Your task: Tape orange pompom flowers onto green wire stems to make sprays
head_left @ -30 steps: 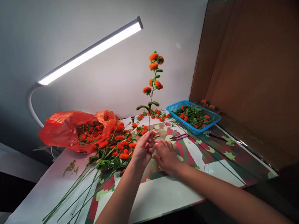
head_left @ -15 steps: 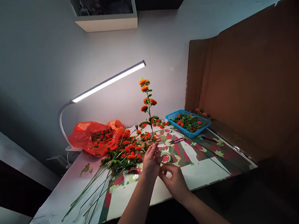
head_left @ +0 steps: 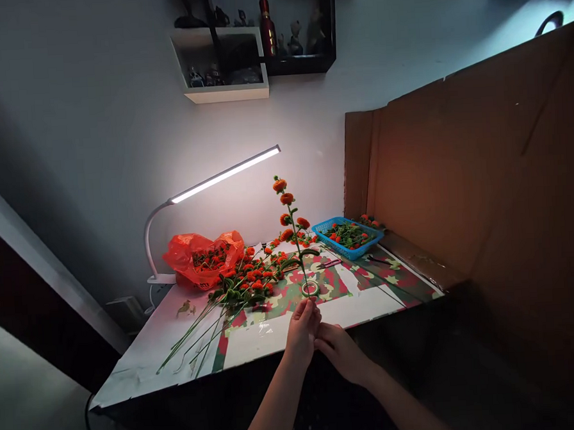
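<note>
My left hand (head_left: 302,329) is closed around the lower stem of an upright artificial flower stem (head_left: 295,230), which has orange pompom-like blooms and fuzzy green leaves. Just below and to the right, my right hand (head_left: 342,353) has its thumb and fingers pinched together against the left hand's lower side. Whatever sits in that pinch is hidden. A roll of tape (head_left: 311,289) lies on the table right behind the held stem. To the left, a pile of similar orange flower stems (head_left: 252,281) rests with long bare green ends toward the front edge.
A red plastic bag (head_left: 178,262) of orange flowers stands at the back left beside a lit desk lamp (head_left: 224,174). Back right is a blue basket (head_left: 354,253) of flower pieces, near pink-handled snips (head_left: 329,264). A tall cardboard panel (head_left: 459,187) borders the right side.
The view has tilted up, showing more of the wall shelf. Both hands and the flower stem sit lower in the picture, and the stem leans slightly left. Its hold is unchanged.
</note>
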{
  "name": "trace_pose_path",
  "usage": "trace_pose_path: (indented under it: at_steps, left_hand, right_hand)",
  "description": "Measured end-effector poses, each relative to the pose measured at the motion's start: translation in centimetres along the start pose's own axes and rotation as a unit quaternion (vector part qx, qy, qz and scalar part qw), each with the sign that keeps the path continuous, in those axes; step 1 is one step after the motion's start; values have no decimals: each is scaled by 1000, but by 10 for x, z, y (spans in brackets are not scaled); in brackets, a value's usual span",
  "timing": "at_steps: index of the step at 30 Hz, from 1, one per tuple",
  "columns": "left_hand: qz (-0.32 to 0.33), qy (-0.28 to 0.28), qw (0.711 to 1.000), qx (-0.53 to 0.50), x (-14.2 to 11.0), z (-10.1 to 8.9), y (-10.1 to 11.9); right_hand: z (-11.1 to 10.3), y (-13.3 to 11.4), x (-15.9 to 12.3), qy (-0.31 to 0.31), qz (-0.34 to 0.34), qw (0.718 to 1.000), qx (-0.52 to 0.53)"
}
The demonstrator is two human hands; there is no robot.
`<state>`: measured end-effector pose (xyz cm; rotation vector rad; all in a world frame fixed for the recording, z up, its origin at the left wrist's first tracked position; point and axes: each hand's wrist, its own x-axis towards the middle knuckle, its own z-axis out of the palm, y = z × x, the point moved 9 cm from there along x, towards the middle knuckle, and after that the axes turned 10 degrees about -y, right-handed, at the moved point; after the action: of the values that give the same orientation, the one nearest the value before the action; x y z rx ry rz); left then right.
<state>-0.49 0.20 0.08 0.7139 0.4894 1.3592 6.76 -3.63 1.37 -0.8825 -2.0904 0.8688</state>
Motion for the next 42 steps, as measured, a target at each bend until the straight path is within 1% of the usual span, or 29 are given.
trace_pose_path:
  at_steps: [2, 5, 6, 10, 13, 15, 17, 19, 22, 26, 30, 33, 42]
  left_hand:
    - [-3, -13, 1000, 13, -1, 0, 0]
    - [-4, -39, 998, 43, 9, 2, 9]
    - [-7, -51, 997, 56, 15, 4, 15]
    - [-30, -103, 987, 123, 37, 8, 43]
    - [-19, -112, 980, 160, 46, 2, 67]
    - [-8, -106, 977, 186, 49, -4, 74]
    - [-3, -96, 971, 218, 52, -9, 73]
    - [3, -80, 966, 247, 58, -12, 67]
    - [31, -52, 960, 273, 68, -11, 61]
    - [77, -29, 954, 288, 75, -3, 69]
    - [118, -32, 948, 295, 78, 13, 84]
    - [131, -41, 944, 300, 80, 22, 89]
    - [162, -34, 939, 302, 74, 28, 90]
  right_hand:
    - [3, 1, 2, -14, -21, 1000, 10]
    - [0, -4, 15, -33, -57, 998, -1]
    - [-2, -6, 22, -36, -66, 997, -19]
    - [-14, -9, 45, -25, -71, 997, -27]
    - [-18, -1, 53, -5, -60, 998, -35]
    - [-20, 8, 55, 7, -52, 998, -43]
    - [-18, 18, 56, 10, -43, 998, -55]
    - [-17, 28, 58, 10, -34, 997, -66]
    - [-13, 37, 63, 6, -27, 997, -78]
    - [-11, 43, 66, 5, -17, 996, -88]
    - [-10, 46, 67, 1, -18, 996, -87]
    - [-9, 47, 68, 2, -22, 996, -83]
    - [-11, 48, 69, 22, -29, 997, -74]
